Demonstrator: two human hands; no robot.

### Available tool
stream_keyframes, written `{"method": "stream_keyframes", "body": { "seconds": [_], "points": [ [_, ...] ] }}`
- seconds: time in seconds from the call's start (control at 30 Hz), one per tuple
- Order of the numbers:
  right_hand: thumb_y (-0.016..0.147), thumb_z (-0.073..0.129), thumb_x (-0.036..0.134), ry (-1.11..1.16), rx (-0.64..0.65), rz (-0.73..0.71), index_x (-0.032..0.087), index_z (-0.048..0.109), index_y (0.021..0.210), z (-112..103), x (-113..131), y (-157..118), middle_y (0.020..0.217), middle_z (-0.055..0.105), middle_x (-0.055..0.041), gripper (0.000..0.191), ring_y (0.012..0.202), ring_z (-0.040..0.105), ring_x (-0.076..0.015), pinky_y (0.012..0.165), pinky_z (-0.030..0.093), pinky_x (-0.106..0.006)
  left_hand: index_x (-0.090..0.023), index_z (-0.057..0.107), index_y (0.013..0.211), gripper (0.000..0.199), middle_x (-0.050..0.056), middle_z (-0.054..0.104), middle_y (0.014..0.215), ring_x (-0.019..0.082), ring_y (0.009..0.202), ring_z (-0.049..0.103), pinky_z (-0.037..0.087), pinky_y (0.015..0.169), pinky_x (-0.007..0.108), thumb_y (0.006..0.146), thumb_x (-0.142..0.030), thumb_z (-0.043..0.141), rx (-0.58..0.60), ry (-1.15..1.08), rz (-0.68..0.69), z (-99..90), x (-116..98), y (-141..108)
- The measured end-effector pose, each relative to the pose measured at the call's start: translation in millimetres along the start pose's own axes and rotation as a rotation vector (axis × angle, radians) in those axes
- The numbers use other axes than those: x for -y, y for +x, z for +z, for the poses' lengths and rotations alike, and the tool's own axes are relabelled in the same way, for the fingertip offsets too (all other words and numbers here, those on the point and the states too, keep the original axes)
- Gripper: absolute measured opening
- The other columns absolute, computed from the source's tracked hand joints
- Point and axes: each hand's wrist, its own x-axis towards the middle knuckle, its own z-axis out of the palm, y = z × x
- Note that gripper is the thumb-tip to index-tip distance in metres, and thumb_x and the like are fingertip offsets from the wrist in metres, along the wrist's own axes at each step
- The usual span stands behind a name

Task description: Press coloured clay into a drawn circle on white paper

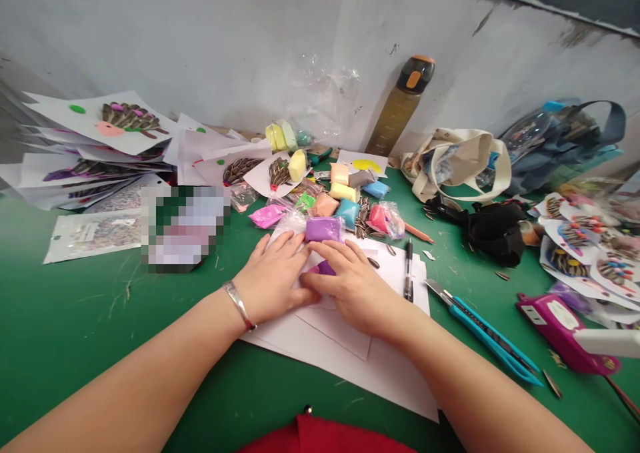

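My left hand [277, 266] lies flat on the white paper [395, 379], fingers stretched out and thumb toward the middle. Opposite it, my right hand [355, 283] curves its thumb and fingers around a small piece of purple clay [325, 267] on a smaller sheet. Part of that clay is hidden by the fingers. Just beyond my fingertips is a packet of purple clay [324, 229]. A black pen [409, 269] rests on the paper to the right of my right hand, and a few sunflower seeds [374, 263] lie close by.
Clay packets [347, 213] and seeds cluster behind the hands. Stacked hedgehog pictures [135, 123] stand at left. A blue utility knife [485, 336], a magenta glue gun [565, 329] and more seed pictures [570, 233] are at right. A bottle [400, 106] leans on the wall near a cloth bag [460, 163].
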Motion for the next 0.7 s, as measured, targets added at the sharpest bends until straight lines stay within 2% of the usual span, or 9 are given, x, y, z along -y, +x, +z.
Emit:
{"method": "stream_keyframes", "body": {
  "seconds": [0.1, 0.27, 0.43, 0.57, 0.7],
  "points": [
    [0.087, 0.048, 0.011, -0.019, 0.012, -0.017, 0.031, 0.063, 0.112, -1, 0, 0, 0.147, 0.036, -0.0062, 0.035, 0.134, 0.028, -0.0272, 0.108, 0.019, -0.055, -0.020, 0.046, 0.132, 0.066, 0.013, 0.036, 0.147, 0.033, 0.137, 0.024, 0.017, 0.110, 0.056, 0.079, -0.059, 0.052, -0.003, 0.005, 0.002, -0.4, -1, 0],
    [0.085, 0.047, 0.007, -0.026, 0.008, 0.034, 0.034, 0.055, 0.123, -2, -2, -3, 0.150, 0.031, -0.0064, 0.048, 0.135, 0.028, -0.0267, 0.107, 0.019, -0.057, -0.020, 0.040, 0.137, 0.074, 0.013, 0.034, 0.148, 0.033, 0.138, 0.023, 0.017, 0.110, 0.057, 0.076, -0.059, 0.055, 0.020, 0.000, -0.014, -0.8, -1, 1],
    [0.087, 0.046, 0.010, -0.057, 0.035, 0.003, 0.033, 0.058, 0.120, -3, -3, -4, 0.150, 0.031, -0.0061, 0.042, 0.136, 0.026, -0.0278, 0.108, 0.016, -0.059, -0.020, 0.045, 0.134, 0.068, 0.013, 0.036, 0.147, 0.033, 0.137, 0.025, 0.017, 0.110, 0.057, 0.078, -0.058, 0.053, 0.009, 0.007, -0.004, 0.5, -1, 2],
    [0.086, 0.047, 0.010, -0.049, -0.006, 0.047, 0.033, 0.057, 0.122, -2, -9, -6, 0.151, 0.029, -0.0061, 0.044, 0.136, 0.027, -0.0279, 0.107, 0.018, -0.059, -0.021, 0.040, 0.139, 0.075, 0.012, 0.033, 0.149, 0.034, 0.138, 0.023, 0.017, 0.110, 0.058, 0.077, -0.061, 0.053, 0.017, 0.011, -0.011, 1.6, 0, 2],
    [0.085, 0.046, 0.008, -0.042, -0.005, 0.045, 0.031, 0.060, 0.118, -2, -16, -7, 0.148, 0.035, -0.0056, 0.042, 0.134, 0.030, -0.0274, 0.107, 0.020, -0.058, -0.021, 0.039, 0.140, 0.076, 0.011, 0.031, 0.151, 0.033, 0.139, 0.022, 0.015, 0.110, 0.059, 0.077, -0.061, 0.053, 0.011, 0.018, -0.006, 2.6, 1, 2]
  ]
}}
